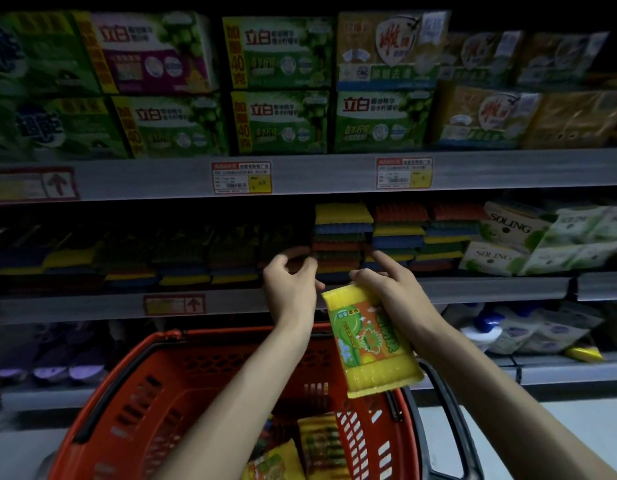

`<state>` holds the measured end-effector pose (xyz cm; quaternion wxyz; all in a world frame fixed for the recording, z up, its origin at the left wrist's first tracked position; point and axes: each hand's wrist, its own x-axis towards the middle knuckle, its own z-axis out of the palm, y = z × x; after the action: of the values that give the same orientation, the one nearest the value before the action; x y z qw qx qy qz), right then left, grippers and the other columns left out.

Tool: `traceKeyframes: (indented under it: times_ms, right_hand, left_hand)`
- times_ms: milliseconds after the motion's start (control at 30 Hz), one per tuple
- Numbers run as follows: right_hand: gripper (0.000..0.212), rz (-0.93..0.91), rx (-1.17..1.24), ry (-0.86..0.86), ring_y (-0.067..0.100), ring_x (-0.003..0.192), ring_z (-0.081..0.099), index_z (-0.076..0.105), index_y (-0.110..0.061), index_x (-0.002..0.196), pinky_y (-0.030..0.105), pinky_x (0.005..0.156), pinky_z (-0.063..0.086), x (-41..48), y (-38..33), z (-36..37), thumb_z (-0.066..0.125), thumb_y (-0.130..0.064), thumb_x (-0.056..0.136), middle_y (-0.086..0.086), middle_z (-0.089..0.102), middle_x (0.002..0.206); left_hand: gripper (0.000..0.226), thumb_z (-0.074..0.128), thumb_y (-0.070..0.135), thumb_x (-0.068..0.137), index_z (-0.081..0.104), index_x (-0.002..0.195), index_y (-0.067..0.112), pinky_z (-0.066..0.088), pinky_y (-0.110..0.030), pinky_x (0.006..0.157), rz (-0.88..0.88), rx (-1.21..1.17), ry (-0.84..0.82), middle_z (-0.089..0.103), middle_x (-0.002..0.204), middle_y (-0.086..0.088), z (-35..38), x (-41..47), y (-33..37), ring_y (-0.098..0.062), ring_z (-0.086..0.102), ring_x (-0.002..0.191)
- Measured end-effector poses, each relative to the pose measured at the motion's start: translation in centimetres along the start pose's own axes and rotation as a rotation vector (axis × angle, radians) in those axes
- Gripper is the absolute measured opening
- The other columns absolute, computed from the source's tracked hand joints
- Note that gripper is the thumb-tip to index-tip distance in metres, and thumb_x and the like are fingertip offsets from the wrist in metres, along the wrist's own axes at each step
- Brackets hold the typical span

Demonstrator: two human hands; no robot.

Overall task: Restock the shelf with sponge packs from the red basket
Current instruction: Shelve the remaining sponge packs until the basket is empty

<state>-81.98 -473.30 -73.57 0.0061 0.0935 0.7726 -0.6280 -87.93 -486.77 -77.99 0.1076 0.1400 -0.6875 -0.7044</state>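
My right hand [386,285] grips the top end of a yellow sponge pack [372,344] with an orange and green label, which hangs down over the red basket [154,386]. My left hand [289,282] is just left of it, fingers curled and apart, holding nothing, in front of the middle shelf edge [92,308]. Stacks of coloured sponges [343,233] fill the middle shelf right behind both hands. More sponge packs [317,441] lie in the bottom of the basket between my forearms.
The upper shelf carries green and orange soap boxes [279,88] above price tags [241,176]. White SOLING packs [514,237] sit right of the sponges. Darker sponge packs [127,258] line the middle shelf's left. The bottom shelf holds bottles and pouches [528,330]. A black basket handle [449,410] lies at right.
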Motion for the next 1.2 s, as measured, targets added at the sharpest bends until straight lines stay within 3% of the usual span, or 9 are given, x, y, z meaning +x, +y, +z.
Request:
traceKeyframes:
  times_ms: [133,367,433,600,700,767,867,1033,1200]
  right_hand:
    - [0.058,0.019,-0.013,-0.007,0.020,0.076,0.074,0.040,-0.035,0.148,0.029,0.067,0.056,0.2,0.1,0.2,0.065,-0.028,0.096,0.006,0.074,0.100]
    - [0.071,0.059,-0.006,-0.011,0.013,0.070,0.073,0.032,-0.028,0.157,0.022,0.062,0.054,-0.2,0.1,0.0,0.067,-0.030,0.095,-0.004,0.070,0.090]
    - [0.070,0.074,0.016,-0.018,0.012,0.066,0.072,0.034,-0.029,0.156,0.023,0.063,0.055,-0.2,0.1,-0.1,0.067,-0.031,0.094,0.000,0.074,0.089]
    - [0.060,0.097,0.045,-0.034,0.014,0.063,0.071,0.040,-0.037,0.147,0.025,0.063,0.054,-0.4,0.0,-0.3,0.067,-0.029,0.094,0.002,0.076,0.078]
    - [0.033,0.084,0.065,-0.045,0.016,0.065,0.071,0.048,-0.044,0.117,0.028,0.065,0.054,-0.4,0.0,-0.3,0.066,-0.027,0.095,0.003,0.076,0.081]
    - [0.026,0.071,0.070,-0.043,0.016,0.065,0.070,0.051,-0.046,0.104,0.027,0.063,0.054,-0.4,0.0,-0.3,0.066,-0.026,0.095,0.003,0.076,0.082]
    - [0.034,0.061,0.046,-0.039,0.014,0.064,0.071,0.047,-0.046,0.115,0.024,0.060,0.054,-0.1,0.3,-0.2,0.066,-0.027,0.095,0.004,0.076,0.088]
    - [0.030,0.050,0.065,-0.049,0.018,0.066,0.070,0.052,-0.050,0.107,0.027,0.063,0.054,0.1,0.5,-0.1,0.066,-0.027,0.095,0.003,0.077,0.081]
    - [0.053,0.069,0.049,-0.047,0.019,0.068,0.071,0.045,-0.039,0.141,0.031,0.067,0.054,0.2,0.6,-0.2,0.067,-0.029,0.094,0.011,0.078,0.091]
  left_hand:
    - [0.011,0.068,0.016,0.094,0.067,0.105,0.013,0.058,-0.043,0.059,0.000,-0.007,0.003,0.066,0.058,-0.002,0.3,-0.1,-0.1,-0.015,0.065,0.048]
    - [0.014,0.067,0.016,0.095,0.064,0.109,0.013,0.055,-0.032,0.053,0.015,0.018,-0.003,0.068,0.065,-0.003,-0.2,-0.4,0.0,-0.014,0.069,0.054]
    - [0.015,0.068,0.016,0.096,0.067,0.111,0.016,0.051,-0.028,0.051,0.027,0.021,-0.006,0.070,0.067,-0.002,-0.5,-0.4,0.0,-0.012,0.071,0.058]
    - [0.027,0.069,0.017,0.095,0.071,0.122,0.014,0.052,-0.029,0.066,0.029,0.025,-0.027,0.073,0.071,0.006,-0.6,-0.2,-0.2,-0.008,0.075,0.070]
    - [0.026,0.069,0.018,0.095,0.072,0.121,0.017,0.048,-0.024,0.061,0.032,0.025,-0.029,0.075,0.074,0.006,-0.5,-0.3,-0.2,-0.005,0.074,0.069]
    - [0.026,0.068,0.018,0.096,0.072,0.121,0.018,0.048,-0.021,0.058,0.033,0.027,-0.030,0.075,0.077,0.004,-0.4,-0.4,-0.1,-0.004,0.073,0.069]
    - [0.027,0.067,0.016,0.097,0.071,0.124,0.015,0.052,-0.021,0.060,0.033,0.031,-0.044,0.075,0.081,0.004,-0.5,-0.5,0.1,-0.006,0.073,0.070]
    - [0.028,0.066,0.015,0.098,0.071,0.125,0.015,0.052,-0.021,0.063,0.031,0.059,-0.067,0.074,0.081,0.006,-0.7,-0.2,0.2,-0.007,0.074,0.072]
    - [0.029,0.067,0.017,0.097,0.070,0.125,0.016,0.052,-0.023,0.066,0.017,0.077,-0.076,0.073,0.076,0.008,-0.9,-0.3,0.3,-0.007,0.074,0.071]
